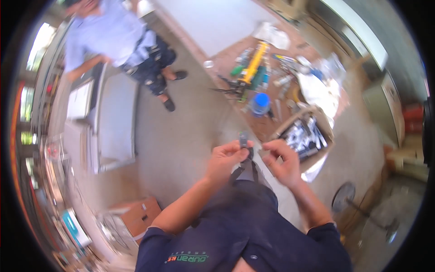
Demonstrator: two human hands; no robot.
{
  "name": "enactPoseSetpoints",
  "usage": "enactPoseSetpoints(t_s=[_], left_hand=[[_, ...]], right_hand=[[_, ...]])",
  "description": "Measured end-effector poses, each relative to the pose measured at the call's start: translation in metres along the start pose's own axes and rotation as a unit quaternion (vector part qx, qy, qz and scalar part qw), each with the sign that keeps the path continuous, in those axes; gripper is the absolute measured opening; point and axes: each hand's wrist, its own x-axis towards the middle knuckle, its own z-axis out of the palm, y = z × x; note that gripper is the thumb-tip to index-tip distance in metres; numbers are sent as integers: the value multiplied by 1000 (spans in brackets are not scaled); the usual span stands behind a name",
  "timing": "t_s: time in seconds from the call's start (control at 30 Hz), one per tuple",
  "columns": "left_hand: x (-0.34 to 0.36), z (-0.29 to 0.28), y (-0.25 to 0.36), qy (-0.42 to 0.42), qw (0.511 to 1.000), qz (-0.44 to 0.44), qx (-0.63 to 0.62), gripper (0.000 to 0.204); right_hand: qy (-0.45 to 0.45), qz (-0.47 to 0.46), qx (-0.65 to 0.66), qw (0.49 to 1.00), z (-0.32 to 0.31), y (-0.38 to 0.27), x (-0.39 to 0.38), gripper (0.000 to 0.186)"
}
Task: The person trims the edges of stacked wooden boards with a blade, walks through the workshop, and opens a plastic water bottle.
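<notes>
My left hand [226, 158] is closed in front of my body, pinching a small dark grey piece [244, 139] between thumb and fingers. The piece stands up past the fingertips, and its exact kind is too small and blurred to tell. Just to its right, my right hand [283, 164] is raised with the fingers curled in and the thumb close to the forefinger. Whatever lies between those fingertips, if anything, does not show. Beyond the right hand, a cardboard box [324, 119] holds several black and white or silvery parts [302, 137].
A brown worktable [222, 58] ahead carries a yellow long-bodied tool [255, 61], a blue-capped container [260, 105], plastic bags and scattered hand tools. Another person [120, 43] stands at the far left. A cardboard carton [142, 216] sits at lower left, a round-plated metal stand [344, 197] at right.
</notes>
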Motion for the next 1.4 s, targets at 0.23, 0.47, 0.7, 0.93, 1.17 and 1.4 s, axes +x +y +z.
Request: enactPoseSetpoints(t_s=[0.23, 0.47, 0.7, 0.93, 1.17, 1.4], left_hand=[[-56, -63, 14, 129, 963, 187, 142, 17], [-142, -177, 28, 197, 965, 170, -39, 14], [-257, -306, 37, 233, 944, 232, -33, 18], [-348, -390, 63, 210, 927, 294, -105, 22], [-418, -497, 80, 337, 855, 391, 59, 6], [-506, -635, 114, 472, 747, 462, -74, 11]], right_hand=[[-159, 65, 83, 982, 119, -36, 9, 6], [-382, 38, 46, 922, 230, -66, 7, 8], [-502, -3, -11, 865, 389, -107, -26, 5], [-619, 277, 195, 709, 532, -124, -52, 47], [-702, 517, 249, 421, 679, -121, -65, 32], [-785, 483, 175, 346, 869, -147, -53, 32]])
